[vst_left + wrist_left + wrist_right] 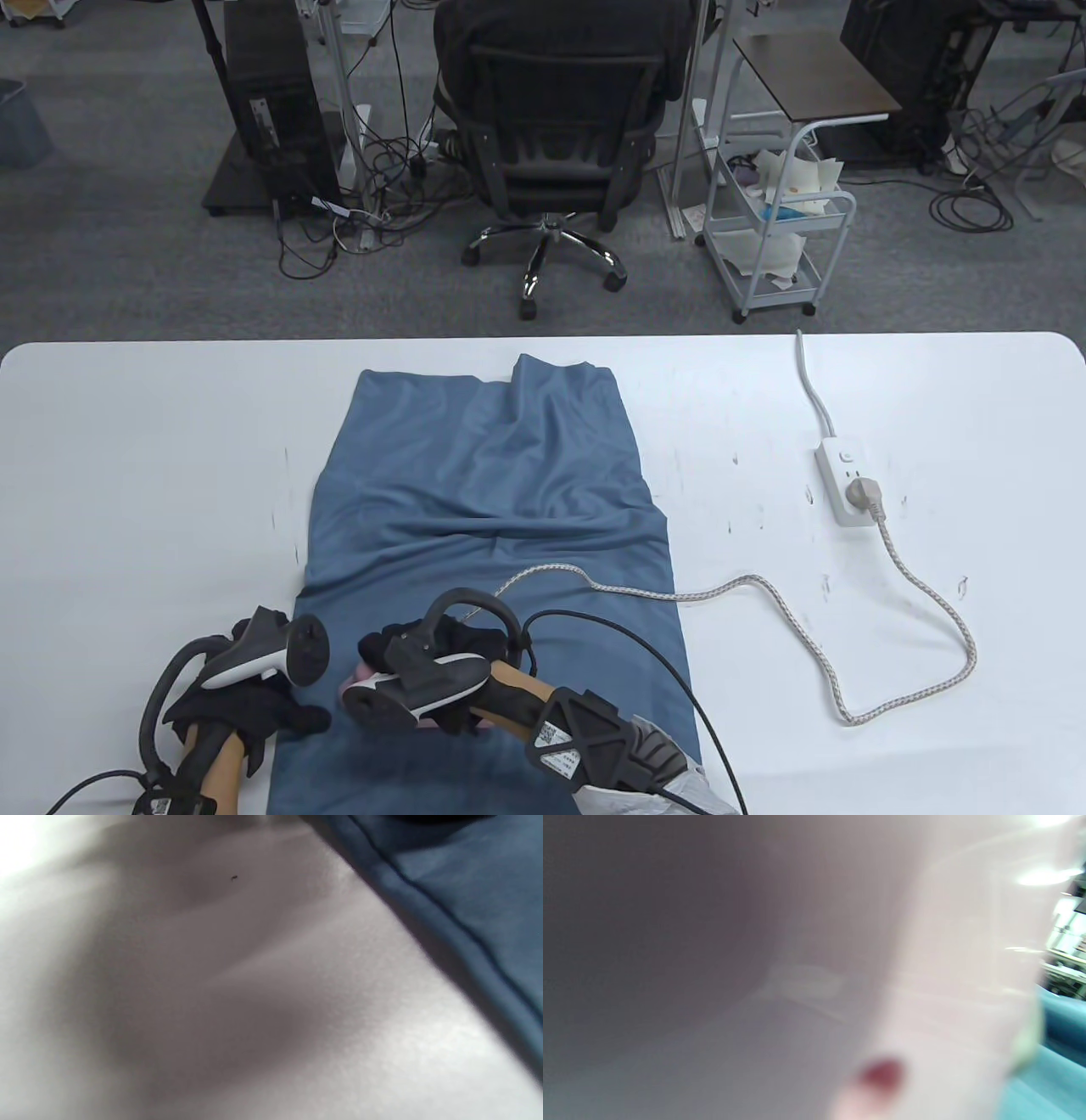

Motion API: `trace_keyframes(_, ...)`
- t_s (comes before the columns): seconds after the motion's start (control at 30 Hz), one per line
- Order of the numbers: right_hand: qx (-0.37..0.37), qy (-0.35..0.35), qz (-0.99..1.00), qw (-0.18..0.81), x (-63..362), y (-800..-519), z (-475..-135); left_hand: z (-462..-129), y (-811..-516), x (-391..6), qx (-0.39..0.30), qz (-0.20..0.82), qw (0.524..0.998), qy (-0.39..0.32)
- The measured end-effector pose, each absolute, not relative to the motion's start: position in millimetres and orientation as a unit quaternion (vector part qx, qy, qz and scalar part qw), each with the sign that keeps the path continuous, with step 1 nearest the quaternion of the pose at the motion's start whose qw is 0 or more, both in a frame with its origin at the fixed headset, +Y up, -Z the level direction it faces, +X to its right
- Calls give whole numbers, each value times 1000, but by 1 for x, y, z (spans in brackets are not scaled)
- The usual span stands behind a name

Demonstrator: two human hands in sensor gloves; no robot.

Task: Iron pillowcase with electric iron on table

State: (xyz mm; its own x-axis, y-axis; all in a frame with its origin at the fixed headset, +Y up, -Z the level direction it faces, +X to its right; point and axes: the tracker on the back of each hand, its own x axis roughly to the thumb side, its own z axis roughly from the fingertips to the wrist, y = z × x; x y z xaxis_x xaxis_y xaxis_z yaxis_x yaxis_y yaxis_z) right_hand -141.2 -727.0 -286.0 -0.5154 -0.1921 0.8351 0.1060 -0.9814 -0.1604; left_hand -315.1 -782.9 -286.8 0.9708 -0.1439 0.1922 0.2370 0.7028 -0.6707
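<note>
At the near end of the blue pillowcase [484, 518], the right hand [441, 671] grips the pale iron [361, 683] while the left hand [254, 713] presses its edge with fingers seemingly flat: glide slowly toward the far wrinkles, keeping the braided cord [764, 594] clear

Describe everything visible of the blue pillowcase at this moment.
The pillowcase is slate-blue, soft, matte fabric, lying lengthwise on the white table, far end narrower, near end running out of the table view. Its middle is creased with folds; a stitched hem shows along its left edge in the left wrist view. The braided cord crosses it. The left hand rests on its left edge; the right hand is over its near part, on a barely visible pinkish iron.
</note>
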Motion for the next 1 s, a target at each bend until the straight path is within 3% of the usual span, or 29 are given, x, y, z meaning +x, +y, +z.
trace_keyframes(0.3,-275,34,-957,88,-133,-729,-355,-287,-783,-315,-373,-106,920,-65)
trace_keyframes(0.47,-347,30,-933,91,-134,-724,-348,-288,-780,-319,-371,-93,921,-72)
trace_keyframes(0.8,-543,37,-836,67,-150,-724,-266,-286,-775,-340,-355,-67,932,-33)
trace_keyframes(1.0,-498,45,-861,96,-161,-724,-279,-287,-779,-338,-368,-113,923,-6)
